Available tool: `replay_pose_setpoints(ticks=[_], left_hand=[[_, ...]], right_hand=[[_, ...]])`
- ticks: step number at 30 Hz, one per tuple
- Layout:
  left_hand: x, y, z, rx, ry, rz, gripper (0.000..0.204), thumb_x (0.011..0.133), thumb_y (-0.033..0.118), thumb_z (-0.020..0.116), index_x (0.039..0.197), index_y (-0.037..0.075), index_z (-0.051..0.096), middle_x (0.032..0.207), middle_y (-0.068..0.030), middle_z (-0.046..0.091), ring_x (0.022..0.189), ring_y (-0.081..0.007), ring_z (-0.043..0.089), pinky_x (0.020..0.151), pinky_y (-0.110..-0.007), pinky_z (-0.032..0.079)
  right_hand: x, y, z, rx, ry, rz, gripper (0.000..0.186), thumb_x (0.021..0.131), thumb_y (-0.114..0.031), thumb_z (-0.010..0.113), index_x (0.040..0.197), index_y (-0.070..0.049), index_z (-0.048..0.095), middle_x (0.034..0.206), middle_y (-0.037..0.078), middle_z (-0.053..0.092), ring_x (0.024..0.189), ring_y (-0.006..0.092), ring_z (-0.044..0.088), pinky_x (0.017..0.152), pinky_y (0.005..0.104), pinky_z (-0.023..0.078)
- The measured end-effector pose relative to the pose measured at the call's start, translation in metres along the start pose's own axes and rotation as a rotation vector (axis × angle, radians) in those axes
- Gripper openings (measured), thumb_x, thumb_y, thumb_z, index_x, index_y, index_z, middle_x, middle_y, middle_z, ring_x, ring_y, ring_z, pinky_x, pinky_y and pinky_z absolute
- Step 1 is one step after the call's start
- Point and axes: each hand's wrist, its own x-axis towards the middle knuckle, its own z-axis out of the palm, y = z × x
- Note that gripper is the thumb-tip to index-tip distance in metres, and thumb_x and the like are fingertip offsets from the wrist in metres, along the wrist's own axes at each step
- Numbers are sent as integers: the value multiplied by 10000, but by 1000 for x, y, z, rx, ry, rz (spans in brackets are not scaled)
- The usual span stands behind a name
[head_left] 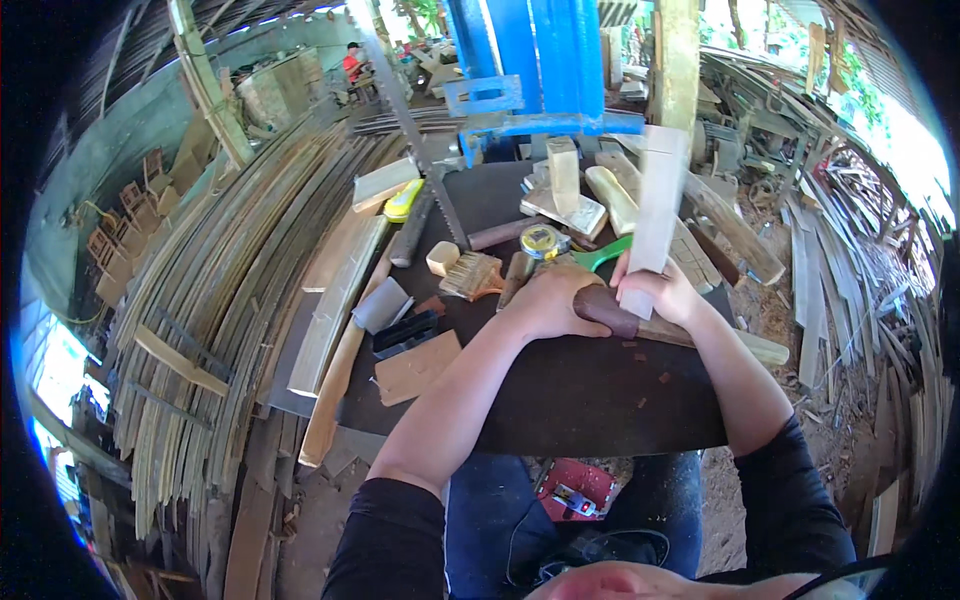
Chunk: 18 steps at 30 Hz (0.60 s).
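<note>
Head view, looking down on a dark tabletop [600,400]. Left hand [550,303]: closed on a dark brown wooden block [604,309], thumb along the near side, above the middle of the tabletop. Right hand [664,288]: fingers wrapped around the lower end of a pale wooden slat [659,200], slightly blurred, nearly upright with the top leaning a little to the right. Lower end of the slat just beside the right end of the block; contact between the two impossible to tell. Beneath the right wrist, a pale wooden strip [755,345] lying toward the right edge. Beyond the hands, a yellow tape measure [539,241] and a green handle [607,254]. Left of these, a wide bristle brush [470,273] with an orange handle, next to a small rounded wooden block [442,258]. Nearer the left forearm, a flat tan sheet [418,368] and a black tray-like object [404,335]. At far left, a stack of long planks [235,270]; at the back, a blue metal post [550,60].
</note>
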Motion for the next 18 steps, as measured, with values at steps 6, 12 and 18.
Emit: replay_pose_setpoints(ticks=[6,12,18], left_hand=[[2,-2,-1,-10,-39,24,611,734,417,939,1209,90,734,1179,-171,730,1165,-384,678,1053,-483,513],[-2,-13,10,65,47,19,660,679,535,920,1150,101,762,1131,-178,753,1104,-400,710,964,-500,554],[-1,-8,13,60,33,-50,751,652,614,917,1138,64,753,1083,-206,759,1067,-401,725,944,-498,565]], right_hand=[[5,12,2,-44,44,-15,165,981,-50,682,1143,-51,645,1041,72,715,943,180,696,859,346,561],[6,26,13,-460,179,-334,68,1059,-128,682,1091,-78,716,1020,11,709,967,142,662,889,318,535],[-6,13,33,-322,191,-253,49,1013,-64,634,1040,-32,660,933,29,611,836,101,570,777,278,474]])
